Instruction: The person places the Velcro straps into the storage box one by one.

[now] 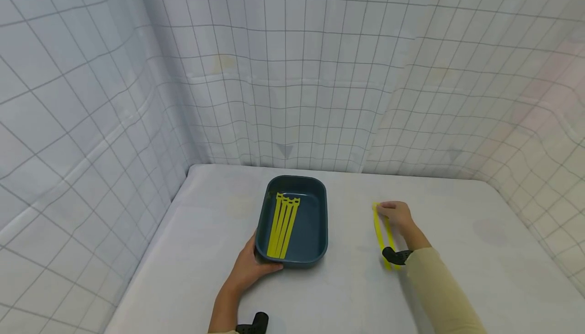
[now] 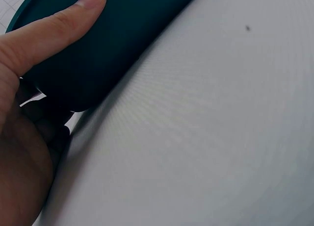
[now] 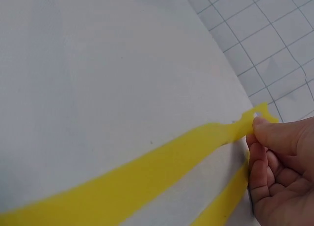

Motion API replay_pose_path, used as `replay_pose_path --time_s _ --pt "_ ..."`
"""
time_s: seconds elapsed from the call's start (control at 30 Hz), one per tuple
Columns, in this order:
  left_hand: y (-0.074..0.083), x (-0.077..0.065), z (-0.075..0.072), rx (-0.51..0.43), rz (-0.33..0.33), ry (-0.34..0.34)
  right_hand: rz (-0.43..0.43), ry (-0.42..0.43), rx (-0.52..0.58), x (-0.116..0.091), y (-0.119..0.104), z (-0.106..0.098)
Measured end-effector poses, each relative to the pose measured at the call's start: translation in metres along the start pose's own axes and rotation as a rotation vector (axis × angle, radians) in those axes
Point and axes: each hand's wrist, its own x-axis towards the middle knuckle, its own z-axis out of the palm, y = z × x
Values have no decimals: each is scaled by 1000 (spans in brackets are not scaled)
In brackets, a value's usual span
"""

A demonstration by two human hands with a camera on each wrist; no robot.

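Note:
A dark teal plastic box (image 1: 320, 246) stands on the white table with several yellow hook-and-loop cable ties (image 1: 282, 228) lying side by side in its left half. My left hand (image 1: 249, 269) grips the box's near left corner; its thumb (image 2: 64, 32) lies along the outer wall and the other fingers are partly hidden. To the right, my right hand (image 1: 396, 214) pinches the slotted head of another yellow cable tie (image 3: 147, 174) between thumb and fingers. A second yellow strip (image 3: 223, 201) lies beside it, partly hidden by the hand and wrist.
The white table (image 1: 347, 293) ends at a back edge behind the box. White grid-patterned curtains (image 1: 292, 95) hang behind the table and on both sides. Black straps (image 1: 396, 256) sit on the wrists.

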Motion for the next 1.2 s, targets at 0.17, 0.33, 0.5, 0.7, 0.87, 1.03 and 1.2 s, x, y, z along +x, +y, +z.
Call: replay_pose_path --time_s 0.17,0.33,0.5,0.7,0.87,1.03,1.2 --pt "3 -1 1 42 -28 7 36 -2 137 -1 0 -1" --pt "4 -1 0 53 -28 12 78 11 215 -1 -1 -1" --pt "3 -1 1 55 -38 5 81 24 300 -3 0 -3" --pt "3 -1 0 64 -38 8 97 42 474 -6 1 -5" --pt "4 0 -1 70 -38 6 104 46 510 -6 2 -6" --pt "3 1 0 66 -36 6 130 -3 643 -10 4 -12" --pt "0 1 3 46 -27 4 176 -45 823 -17 5 -22"
